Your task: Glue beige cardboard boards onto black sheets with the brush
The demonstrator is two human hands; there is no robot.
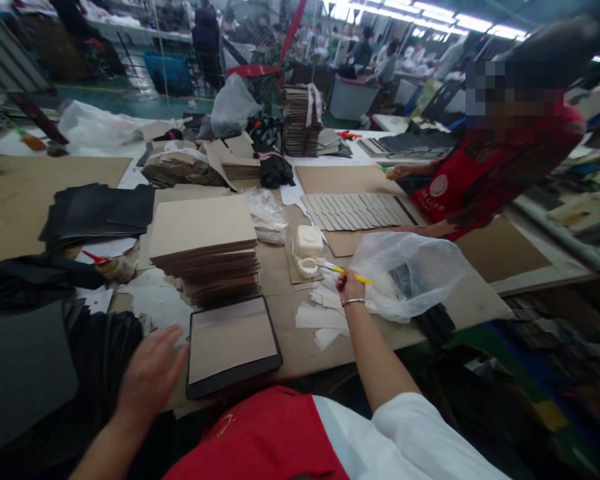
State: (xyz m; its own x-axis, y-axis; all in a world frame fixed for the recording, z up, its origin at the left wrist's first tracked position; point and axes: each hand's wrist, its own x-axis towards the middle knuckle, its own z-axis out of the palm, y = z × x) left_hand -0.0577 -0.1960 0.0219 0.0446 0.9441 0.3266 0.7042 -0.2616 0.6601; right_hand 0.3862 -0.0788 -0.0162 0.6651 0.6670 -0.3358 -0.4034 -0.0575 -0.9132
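My right hand (349, 287) is closed on a yellow-handled brush (344, 271), its tip at a white glue pot (309, 256) on the table. My left hand (150, 373) hovers open, fingers spread, just left of a brown card panel with a black border (233, 343) near the front edge. Behind that panel stands a stack of brown cardboard sheets (205, 247).
Black sheets (97, 212) lie at the left, dark material (25, 360) at the near left. A clear plastic bag (405, 273) lies right of the glue pot. A person in red (480, 173) works across the table beside a grid of grey pieces (355, 210). Paper scraps (320, 320) lie about.
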